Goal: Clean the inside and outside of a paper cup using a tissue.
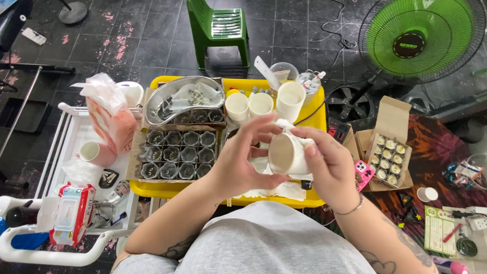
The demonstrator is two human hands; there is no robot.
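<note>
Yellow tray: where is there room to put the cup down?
The yellow tray is crowded. A bare strip shows at its right edge, beside the paper cups, and along its front edge below the box of dark cups. Both hands hold the white cup.

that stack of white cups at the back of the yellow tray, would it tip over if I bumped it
Probably: the stack of white cups stands taller than it is wide. The cups look thin and light, so a nudge would likely slide or topple them. Neighbouring cups might catch them.
</note>
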